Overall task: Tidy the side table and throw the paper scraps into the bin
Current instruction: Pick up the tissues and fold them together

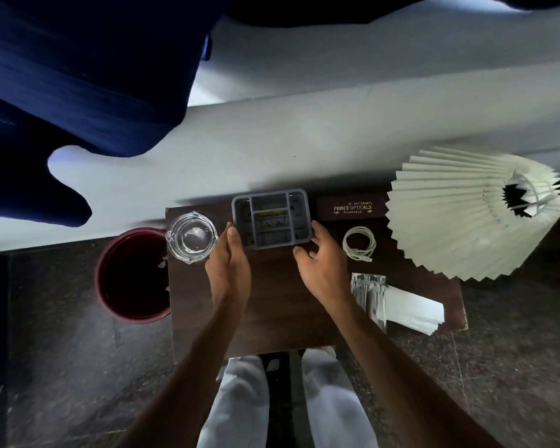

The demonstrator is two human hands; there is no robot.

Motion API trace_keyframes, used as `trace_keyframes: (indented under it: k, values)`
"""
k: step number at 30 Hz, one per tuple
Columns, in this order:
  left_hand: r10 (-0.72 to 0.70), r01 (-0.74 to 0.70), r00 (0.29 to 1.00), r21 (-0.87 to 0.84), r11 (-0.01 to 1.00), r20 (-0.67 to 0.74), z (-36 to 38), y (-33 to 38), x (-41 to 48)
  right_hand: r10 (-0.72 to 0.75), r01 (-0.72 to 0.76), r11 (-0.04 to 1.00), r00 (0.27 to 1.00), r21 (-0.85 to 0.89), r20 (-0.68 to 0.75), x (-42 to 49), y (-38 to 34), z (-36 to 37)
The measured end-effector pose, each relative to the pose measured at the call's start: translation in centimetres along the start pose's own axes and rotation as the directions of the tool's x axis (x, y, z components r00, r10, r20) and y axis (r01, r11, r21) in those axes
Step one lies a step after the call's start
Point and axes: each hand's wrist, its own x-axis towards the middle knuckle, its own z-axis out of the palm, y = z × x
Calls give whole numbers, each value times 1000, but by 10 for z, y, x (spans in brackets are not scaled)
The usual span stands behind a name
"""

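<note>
Wooden side table (272, 305), left hand (228, 265) and right hand (322, 268) flanking grey tray (272, 245)

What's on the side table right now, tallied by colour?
Clear: 2 (ashtray, holder)
White: 3 (cable, lampshade, paper stack)
Grey: 1 (organiser tray)
Maroon: 1 (glasses case)
Total: 7

We read "PRINCE OPTICALS" with "ROURKELA" beneath it in pale letters on the dark glasses case (351, 208), and the small number line above was too blurred for us.
</note>
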Motion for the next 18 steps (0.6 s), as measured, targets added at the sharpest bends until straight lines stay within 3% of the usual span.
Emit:
trace_keyframes:
  k: [6, 11, 14, 18]
  values:
    - [21, -21, 1000, 1, 1000, -13, -3, 0, -3, -12, 14, 1000, 995, 27, -98, -9, 1, -5]
    - [303, -291, 935, 86, 953, -187, -1, -5, -42, -219, 175, 974, 900, -147, -378, -48, 35, -52]
    - [359, -360, 931, 8, 933, -56, 13, -11, -73, -196, 54, 949, 871, -311, -449, -70, 76, -99]
    - [264, -254, 940, -73, 964, 217, 44, -18, -114, -131, -108, 860, 898, -499, -420, -76, 126, -148]
